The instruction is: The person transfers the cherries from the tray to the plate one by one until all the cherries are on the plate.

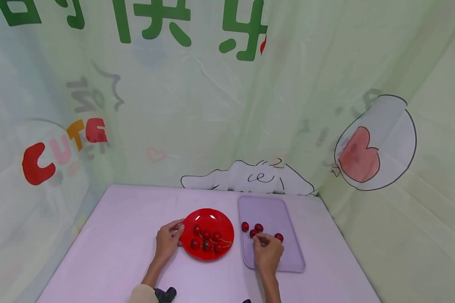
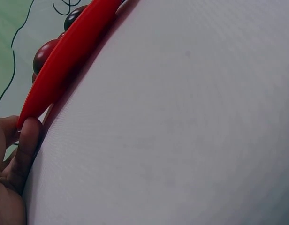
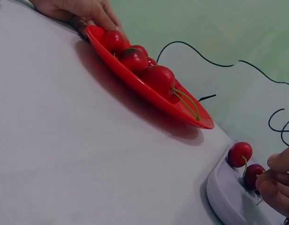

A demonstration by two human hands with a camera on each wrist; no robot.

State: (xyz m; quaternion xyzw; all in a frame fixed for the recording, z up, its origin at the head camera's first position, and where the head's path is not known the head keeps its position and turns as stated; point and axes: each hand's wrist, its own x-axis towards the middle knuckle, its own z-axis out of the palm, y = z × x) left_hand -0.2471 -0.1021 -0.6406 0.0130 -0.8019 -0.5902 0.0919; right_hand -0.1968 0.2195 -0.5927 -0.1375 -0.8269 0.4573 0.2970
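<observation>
My left hand (image 1: pixel 168 240) grips the left rim of a round red plate (image 1: pixel 226 225), thumb on top and fingers beneath. Several dark red cherries (image 1: pixel 207 245) lie on the plate, some with green stems (image 3: pixel 186 103). In the left wrist view the plate (image 2: pixel 64 65) appears edge-on. Over the lilac tray (image 1: pixel 267 210), my right hand (image 1: pixel 268 252) pinches at a cherry (image 3: pixel 254 176) with thumb and forefinger, close to its stem. Another cherry (image 1: pixel 245 226) lies left of it, one (image 1: pixel 259 227) sits just behind, and one (image 1: pixel 279 237) is right of the hand.
The plate and tray stand side by side on a pale pink table (image 1: pixel 129 244). A printed curtain (image 1: pixel 155 105) hangs behind and at both sides. Dark gear (image 1: pixel 166 294) shows by the left wrist at the lower edge.
</observation>
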